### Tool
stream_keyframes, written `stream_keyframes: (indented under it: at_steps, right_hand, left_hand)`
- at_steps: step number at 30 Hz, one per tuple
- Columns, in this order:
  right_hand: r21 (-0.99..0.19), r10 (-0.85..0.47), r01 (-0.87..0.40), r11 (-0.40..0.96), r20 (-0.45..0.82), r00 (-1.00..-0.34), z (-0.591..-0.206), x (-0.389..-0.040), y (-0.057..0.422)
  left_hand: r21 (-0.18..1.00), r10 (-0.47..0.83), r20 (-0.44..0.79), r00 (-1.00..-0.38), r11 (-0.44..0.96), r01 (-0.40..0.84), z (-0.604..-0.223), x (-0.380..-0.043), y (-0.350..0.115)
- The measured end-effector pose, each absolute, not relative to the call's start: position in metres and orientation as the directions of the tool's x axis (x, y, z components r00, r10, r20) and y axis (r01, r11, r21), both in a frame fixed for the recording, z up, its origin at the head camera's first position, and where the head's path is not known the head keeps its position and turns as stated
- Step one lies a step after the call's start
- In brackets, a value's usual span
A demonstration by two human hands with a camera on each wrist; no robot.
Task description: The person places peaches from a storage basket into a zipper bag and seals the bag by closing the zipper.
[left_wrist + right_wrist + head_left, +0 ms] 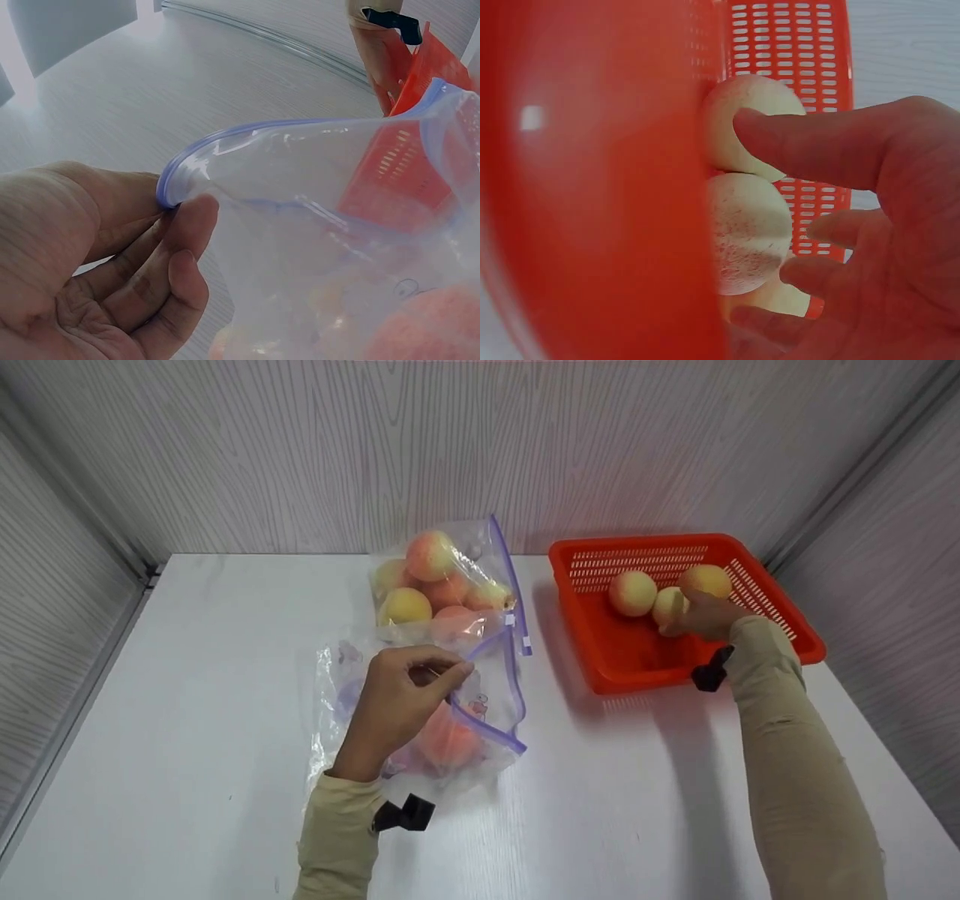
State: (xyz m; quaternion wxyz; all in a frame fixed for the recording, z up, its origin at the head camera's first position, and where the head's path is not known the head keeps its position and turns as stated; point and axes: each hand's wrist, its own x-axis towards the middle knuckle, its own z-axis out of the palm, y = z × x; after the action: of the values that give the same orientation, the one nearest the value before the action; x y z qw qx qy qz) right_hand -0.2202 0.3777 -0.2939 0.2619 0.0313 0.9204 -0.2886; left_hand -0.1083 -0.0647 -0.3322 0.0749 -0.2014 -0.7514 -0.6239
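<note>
My left hand (397, 701) pinches the purple-edged rim of a clear zip bag (300, 172) between thumb and fingers, and the bag's mouth gapes to the right. Inside it shows a reddish peach (448, 739), blurred by the plastic. My right hand (705, 615) reaches into a red plastic basket (600, 664) with several peaches. In the right wrist view its fingers are spread around a pale peach (746, 232), and the thumb overlaps another peach (739, 127). Whether the fingertips touch either one is hard to tell.
Behind the held bag lies a second clear zip bag (480, 540) with several peaches in it. Its purple zip edge (512, 577) faces the basket. All stand on a white table (225, 660) enclosed by wood-grain panels (450, 442) at the back and sides.
</note>
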Motion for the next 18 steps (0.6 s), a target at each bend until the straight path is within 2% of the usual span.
stream_keyframes:
  at_steps: [5, 9, 13, 18]
  right_hand:
    - [-0.447, -0.04, 0.222, 0.867, -0.506, -0.862, -0.297, -0.219, 0.379]
    - [-0.401, 0.028, 0.233, 0.886, -0.455, -0.89, -0.302, -0.221, 0.382]
    - [-0.424, 0.051, 0.207, 0.882, -0.351, -0.935, -0.31, -0.222, 0.383]
    - [-0.434, 0.107, 0.235, 0.87, -0.298, -0.948, -0.319, -0.223, 0.381]
  left_hand:
    - [0.909, 0.215, 0.36, -0.908, 0.139, 0.393, -0.332, -0.108, -0.066]
    - [0.903, 0.218, 0.366, -0.905, 0.151, 0.401, -0.332, -0.108, -0.066]
    - [0.896, 0.221, 0.374, -0.901, 0.165, 0.412, -0.33, -0.107, -0.066]
    - [0.899, 0.219, 0.365, -0.905, 0.172, 0.404, -0.33, -0.106, -0.066]
